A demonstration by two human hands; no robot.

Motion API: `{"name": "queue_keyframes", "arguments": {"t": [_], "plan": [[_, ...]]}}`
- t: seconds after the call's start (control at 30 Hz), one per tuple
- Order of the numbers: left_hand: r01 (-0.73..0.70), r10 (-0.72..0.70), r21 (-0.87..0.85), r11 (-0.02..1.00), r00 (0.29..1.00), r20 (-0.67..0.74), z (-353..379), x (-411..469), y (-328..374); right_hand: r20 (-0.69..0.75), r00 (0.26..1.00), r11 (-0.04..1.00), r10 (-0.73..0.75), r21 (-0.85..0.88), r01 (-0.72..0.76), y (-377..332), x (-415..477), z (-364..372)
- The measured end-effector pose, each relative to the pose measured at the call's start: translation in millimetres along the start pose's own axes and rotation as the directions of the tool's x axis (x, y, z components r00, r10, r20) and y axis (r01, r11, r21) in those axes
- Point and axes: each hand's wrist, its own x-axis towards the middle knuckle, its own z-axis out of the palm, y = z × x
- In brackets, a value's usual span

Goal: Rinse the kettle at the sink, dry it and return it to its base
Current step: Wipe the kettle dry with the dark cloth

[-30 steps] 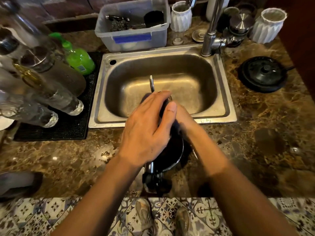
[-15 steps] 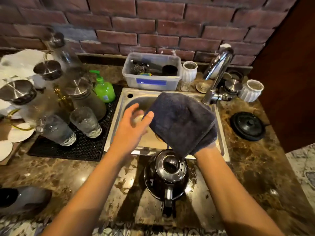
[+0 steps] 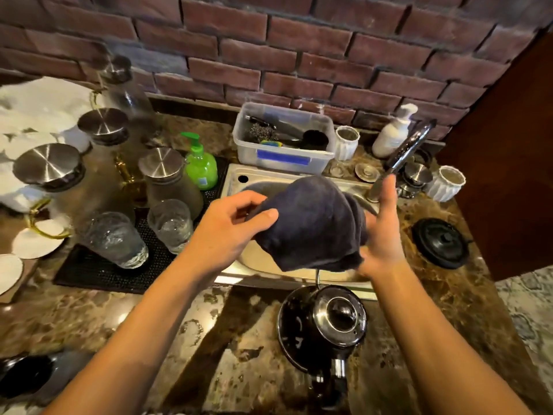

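Note:
The shiny black kettle (image 3: pixel 323 324) stands upright on the wet marble counter just in front of the steel sink (image 3: pixel 299 274), its handle pointing toward me. Nothing touches it. Above the sink I hold a dark grey cloth (image 3: pixel 311 223) between both hands. My left hand (image 3: pixel 233 229) pinches the cloth's left edge. Under and beside its right side, my right hand (image 3: pixel 380 235) has its fingers raised and its palm against the cloth. The round black kettle base (image 3: pixel 440 242) lies on the counter right of the sink.
A chrome tap (image 3: pixel 407 151) leans over the sink's right rim. Behind the sink stand a plastic tub (image 3: pixel 284 139), white ribbed cups and a pump bottle. On the left, a black mat carries glasses (image 3: pixel 170 226), lidded carafes and green soap (image 3: pixel 200 166). A brick wall closes the back.
My hands came off the kettle, which now stands alone on the counter. The cloth rose above the sink, and my left hand has taken hold of its edge. The view tilted upward.

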Motion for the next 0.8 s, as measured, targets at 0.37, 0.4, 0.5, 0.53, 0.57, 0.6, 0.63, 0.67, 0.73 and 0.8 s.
{"name": "queue_keyframes", "arguments": {"t": [0.37,0.4,0.5,0.53,0.57,0.6,0.63,0.67,0.73,0.8], "plan": [[0.024,-0.036,0.190,0.982,0.998,0.061,-22.0,-53.5,-44.3,0.244,0.911,0.409,0.332,-0.908,0.095,0.3,46.0,1.5],[0.046,-0.057,0.180,0.983,0.997,0.060,-17.7,-62.8,-52.1,0.250,0.882,0.340,0.399,-0.934,0.110,3.2,44.7,2.4],[0.177,-0.187,0.125,0.976,0.980,0.071,-2.4,-92.3,-76.6,0.238,0.824,0.201,0.515,-0.967,0.154,12.6,38.1,4.5],[0.221,-0.234,0.135,0.966,0.968,0.093,4.0,-102.0,-84.7,0.237,0.795,0.155,0.559,-0.971,0.181,15.8,35.4,4.4],[0.242,-0.260,0.142,0.960,0.956,0.134,9.9,-111.0,-93.5,0.242,0.762,0.114,0.601,-0.969,0.217,18.7,31.9,4.3],[0.256,-0.277,0.127,0.958,0.943,0.184,15.6,-119.1,-101.9,0.238,0.725,0.072,0.646,-0.965,0.253,21.0,27.8,4.6],[0.283,-0.292,0.073,0.956,0.928,0.232,22.1,-125.6,-110.0,0.224,0.688,0.036,0.690,-0.960,0.277,21.8,23.8,4.7],[0.310,-0.308,0.034,0.950,0.916,0.255,29.1,-130.1,-116.1,0.198,0.654,0.005,0.730,-0.959,0.284,21.0,19.6,4.9],[0.290,-0.293,0.046,0.956,0.939,0.181,43.4,-132.0,-131.9,0.133,0.606,-0.048,0.784,-0.961,0.274,17.2,11.9,5.3],[0.209,-0.210,0.115,0.971,0.978,-0.004,58.8,-125.9,-146.6,0.096,0.600,-0.104,0.794,-0.952,0.289,16.4,4.1,6.4]]}}
